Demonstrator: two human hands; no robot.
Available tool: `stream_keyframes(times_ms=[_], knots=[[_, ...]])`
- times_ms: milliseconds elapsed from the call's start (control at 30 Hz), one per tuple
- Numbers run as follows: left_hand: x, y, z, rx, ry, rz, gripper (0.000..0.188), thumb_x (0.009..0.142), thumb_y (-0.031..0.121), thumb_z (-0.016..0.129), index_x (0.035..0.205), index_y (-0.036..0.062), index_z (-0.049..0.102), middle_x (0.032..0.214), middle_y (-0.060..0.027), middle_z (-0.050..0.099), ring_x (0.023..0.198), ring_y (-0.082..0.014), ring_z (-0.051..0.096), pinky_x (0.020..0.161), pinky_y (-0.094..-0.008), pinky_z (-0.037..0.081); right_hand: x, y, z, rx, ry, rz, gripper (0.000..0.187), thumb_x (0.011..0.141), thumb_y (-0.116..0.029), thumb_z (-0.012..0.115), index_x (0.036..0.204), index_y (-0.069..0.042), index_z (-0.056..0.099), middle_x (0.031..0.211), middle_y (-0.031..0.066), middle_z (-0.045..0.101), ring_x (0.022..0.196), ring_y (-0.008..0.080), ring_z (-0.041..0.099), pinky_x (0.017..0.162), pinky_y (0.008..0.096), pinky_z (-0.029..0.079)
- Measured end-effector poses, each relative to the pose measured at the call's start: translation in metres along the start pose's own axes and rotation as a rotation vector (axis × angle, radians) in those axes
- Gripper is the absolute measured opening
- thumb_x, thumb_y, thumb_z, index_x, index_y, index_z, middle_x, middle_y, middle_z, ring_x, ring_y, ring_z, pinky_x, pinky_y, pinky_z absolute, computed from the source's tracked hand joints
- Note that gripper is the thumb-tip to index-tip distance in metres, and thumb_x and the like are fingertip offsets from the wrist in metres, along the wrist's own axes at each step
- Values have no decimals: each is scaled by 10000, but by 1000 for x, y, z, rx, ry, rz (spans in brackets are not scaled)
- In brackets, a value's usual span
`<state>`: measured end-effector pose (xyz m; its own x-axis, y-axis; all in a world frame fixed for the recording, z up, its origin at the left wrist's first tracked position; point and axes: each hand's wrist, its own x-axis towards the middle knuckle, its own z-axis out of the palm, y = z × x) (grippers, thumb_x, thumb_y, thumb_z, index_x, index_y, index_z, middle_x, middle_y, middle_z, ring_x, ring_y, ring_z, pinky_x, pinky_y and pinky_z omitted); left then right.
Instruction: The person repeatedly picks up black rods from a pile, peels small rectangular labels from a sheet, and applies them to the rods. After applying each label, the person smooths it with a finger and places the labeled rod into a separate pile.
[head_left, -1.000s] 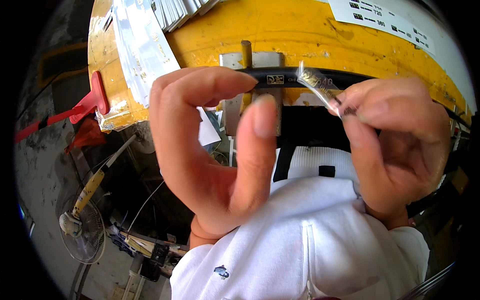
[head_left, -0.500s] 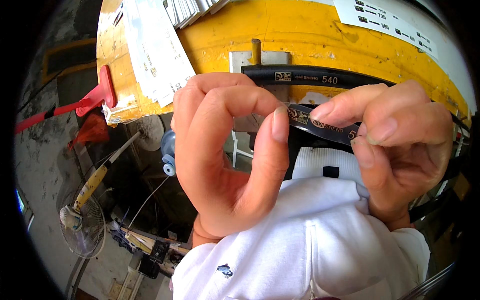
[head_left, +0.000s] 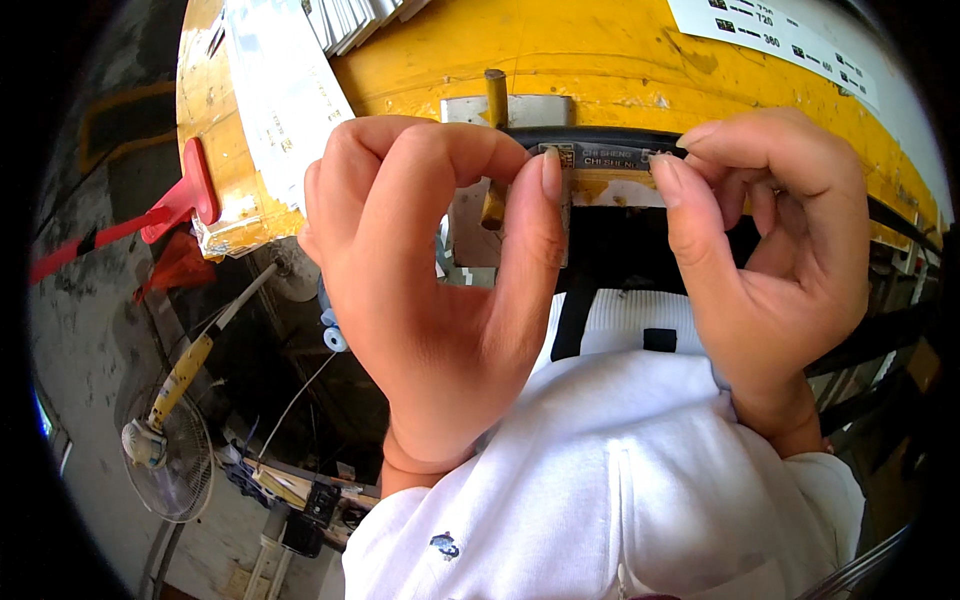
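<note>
A small see-through label strip (head_left: 610,157) with printed marks is stretched between my two hands. My left hand (head_left: 440,250) pinches its left end between thumb and forefinger. At the other end, my right hand (head_left: 765,230) grips it with thumb and forefinger, the other fingers curled in. Directly behind the strip lies a black tube (head_left: 595,134) along the near edge of the yellow table (head_left: 600,60). Print on the tube shows just above the strip's own print. Whether strip and tube touch, I cannot tell.
A metal plate (head_left: 462,225) with a brownish peg (head_left: 496,95) sits at the table edge. White printed sheets (head_left: 280,90) lie left, a label sheet (head_left: 770,40) upper right. A red T-shaped handle (head_left: 190,195) leans at the left corner; a fan (head_left: 175,450) stands lower left.
Both hands have moved up and away from me, bringing the strip from below the tube to in front of it. The strip, tilted before, is now nearly level and in line with the tube.
</note>
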<state>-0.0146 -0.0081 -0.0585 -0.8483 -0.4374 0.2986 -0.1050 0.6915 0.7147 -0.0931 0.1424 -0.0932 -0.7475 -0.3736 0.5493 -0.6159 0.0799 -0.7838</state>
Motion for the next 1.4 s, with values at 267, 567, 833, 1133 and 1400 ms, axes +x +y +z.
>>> stream_keyframes(times_ms=[267,567,833,1133,1400], knots=[[2,4,2,4,-39,-83,151,831,-11,717,805,-12,568,787,-18,508,749,-115,434,712,-237,333,6,-22,9,34,94,328,359,772,143,733,1059,-25,599,926,20,632,646,36,457,597,170,319],[0,0,3,-72,-21,-73,162,847,-14,716,805,-4,559,787,-8,508,739,-100,422,707,-223,325,18,-14,-12,-239,-284,94,374,746,137,747,1040,-49,611,863,-10,623,634,35,433,584,184,294],[0,-1,2,-45,-40,-84,175,855,-15,716,805,1,548,783,-3,497,734,-90,416,696,-214,323,19,-12,-11,-244,-307,65,360,736,143,743,1019,-47,627,860,-1,635,635,45,428,574,195,289],[1,1,4,-41,-36,-102,182,842,-35,714,802,5,541,790,-3,491,738,-90,416,700,-217,327,9,-13,3,-186,-110,84,327,738,140,740,989,-45,638,859,8,641,623,47,432,543,198,286],[0,0,5,-55,-14,-110,199,822,-52,718,789,11,532,789,-7,482,741,-102,415,701,-224,328,18,-12,-11,-217,-291,91,334,737,148,739,993,-42,638,856,9,627,622,46,432,540,195,284]])
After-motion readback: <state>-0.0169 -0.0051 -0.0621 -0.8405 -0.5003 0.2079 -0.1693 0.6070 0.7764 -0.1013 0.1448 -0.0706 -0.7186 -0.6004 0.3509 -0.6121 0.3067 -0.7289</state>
